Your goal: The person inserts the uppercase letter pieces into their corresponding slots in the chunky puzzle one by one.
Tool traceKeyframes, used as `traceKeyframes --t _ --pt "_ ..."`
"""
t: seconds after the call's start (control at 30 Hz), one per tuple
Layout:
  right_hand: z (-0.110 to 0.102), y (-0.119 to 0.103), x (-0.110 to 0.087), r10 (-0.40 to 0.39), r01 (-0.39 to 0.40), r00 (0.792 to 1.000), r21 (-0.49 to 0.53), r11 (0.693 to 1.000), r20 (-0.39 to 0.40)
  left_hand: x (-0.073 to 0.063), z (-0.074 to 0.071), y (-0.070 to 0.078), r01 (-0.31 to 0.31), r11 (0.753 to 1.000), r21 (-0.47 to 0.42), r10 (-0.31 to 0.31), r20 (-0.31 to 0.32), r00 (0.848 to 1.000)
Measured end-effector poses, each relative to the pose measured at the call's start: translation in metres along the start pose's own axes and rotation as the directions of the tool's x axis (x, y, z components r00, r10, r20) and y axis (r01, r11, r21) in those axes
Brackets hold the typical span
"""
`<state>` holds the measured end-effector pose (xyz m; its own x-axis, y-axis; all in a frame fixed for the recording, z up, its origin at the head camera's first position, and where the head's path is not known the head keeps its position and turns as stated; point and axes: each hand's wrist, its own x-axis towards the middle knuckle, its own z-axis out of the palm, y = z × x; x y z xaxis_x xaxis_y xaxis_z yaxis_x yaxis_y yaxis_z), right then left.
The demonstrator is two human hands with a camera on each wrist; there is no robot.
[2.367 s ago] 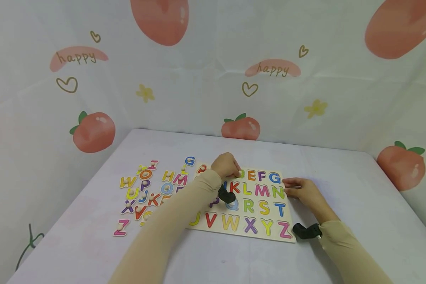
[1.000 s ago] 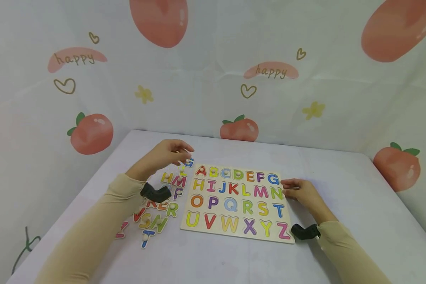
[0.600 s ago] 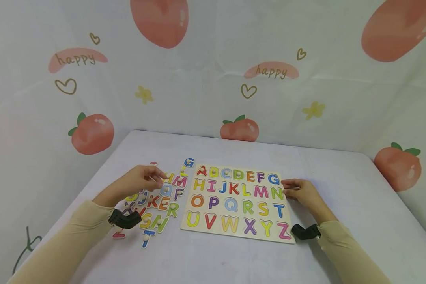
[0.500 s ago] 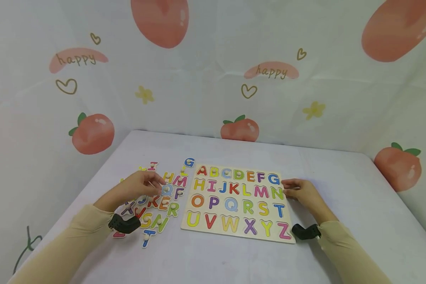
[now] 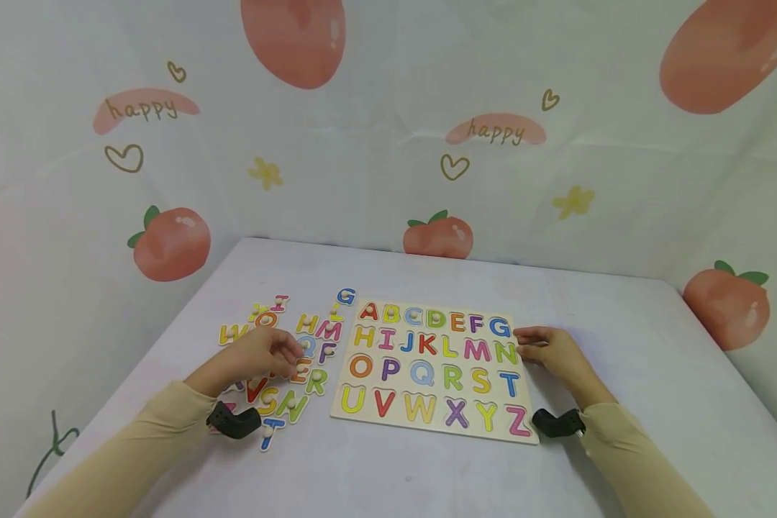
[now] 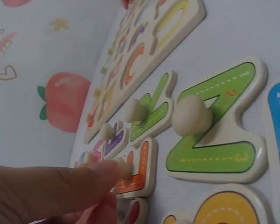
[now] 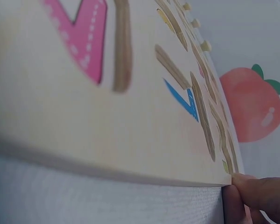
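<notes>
The board (image 5: 439, 391) lies between left hand (image 5: 251, 357) pinching orange E (image 6: 139, 182) and right hand (image 5: 552, 352) gripping its edge

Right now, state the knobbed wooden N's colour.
Green; the knobbed wooden N shows best in the left wrist view.

1. On my feed the left hand (image 5: 252, 356) let go of the green D (image 5: 435, 319), now well off to its right.
2. Since then it's shifted from beside the light-blue Q (image 5: 307, 346) to the orange E (image 6: 139, 176), thumb (image 6: 102, 170) right at the knob (image 6: 124, 168).
</notes>
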<state>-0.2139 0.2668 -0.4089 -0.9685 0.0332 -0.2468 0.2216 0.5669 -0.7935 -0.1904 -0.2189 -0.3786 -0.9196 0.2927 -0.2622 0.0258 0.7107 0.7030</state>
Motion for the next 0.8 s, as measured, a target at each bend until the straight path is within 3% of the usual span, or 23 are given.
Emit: traceKeyframes --t 0.5,0.8 --pt "-0.0001 0.0022 0.001 0.007 -0.007 1.0 -0.025 1.0 -0.006 0.0072 0.006 0.0003 0.026 0.996 0.09 -0.024 -0.02 1.0" --pt "-0.0004 0.0008 0.0002 -0.002 0.002 1.0 -0.027 1.0 -0.002 0.0073 0.0061 0.0007 0.041 0.994 0.099 -0.04 -0.013 0.999"
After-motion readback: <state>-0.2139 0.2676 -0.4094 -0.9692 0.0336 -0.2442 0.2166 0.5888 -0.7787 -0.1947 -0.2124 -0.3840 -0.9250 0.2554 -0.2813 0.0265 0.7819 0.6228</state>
